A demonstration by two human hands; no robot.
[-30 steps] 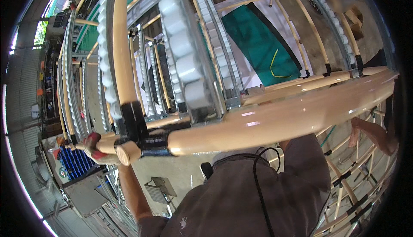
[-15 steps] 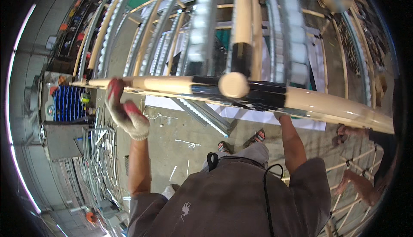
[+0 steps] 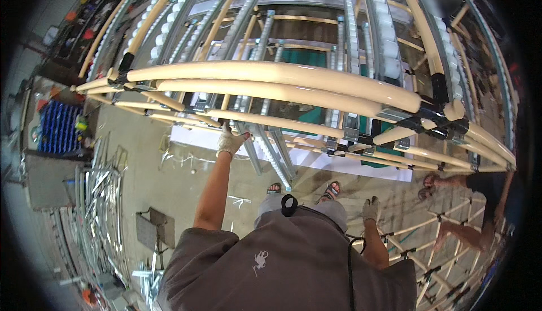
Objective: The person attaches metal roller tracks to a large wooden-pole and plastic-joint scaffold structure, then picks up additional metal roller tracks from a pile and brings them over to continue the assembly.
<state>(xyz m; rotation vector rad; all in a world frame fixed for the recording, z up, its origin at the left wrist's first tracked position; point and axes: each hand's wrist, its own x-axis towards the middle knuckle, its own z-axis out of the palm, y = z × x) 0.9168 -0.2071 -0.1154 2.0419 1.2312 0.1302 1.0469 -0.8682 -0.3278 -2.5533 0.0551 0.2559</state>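
Observation:
My left hand (image 3: 231, 140), in a pale work glove with red on the fingers, reaches up to a lower cream tube (image 3: 271, 123) of a large rack. Its thumb stands apart from the fingers, whose tips are partly hidden at the tube. My right hand (image 3: 371, 209), also gloved, is lowered at my right side, away from the rack, with fingers apart and nothing in them. Across the front runs a thick cream tube (image 3: 271, 74), joined by black connectors (image 3: 440, 120) at the right. Grey rails with white rollers (image 3: 387, 45) extend away behind it.
Metal lengths (image 3: 104, 198) lie on the left, near a blue bin rack (image 3: 58, 125). A roller rail (image 3: 271, 155) slants down ahead of my feet. At right, another person's arm (image 3: 460, 235) is over a second tube frame (image 3: 440, 218). White sheeting (image 3: 361, 168) lies beneath the rack.
My left hand has dropped from the front tube to a lower one, moving right. My right hand has come away from behind the rack to my side. The rack appears shifted right and farther off.

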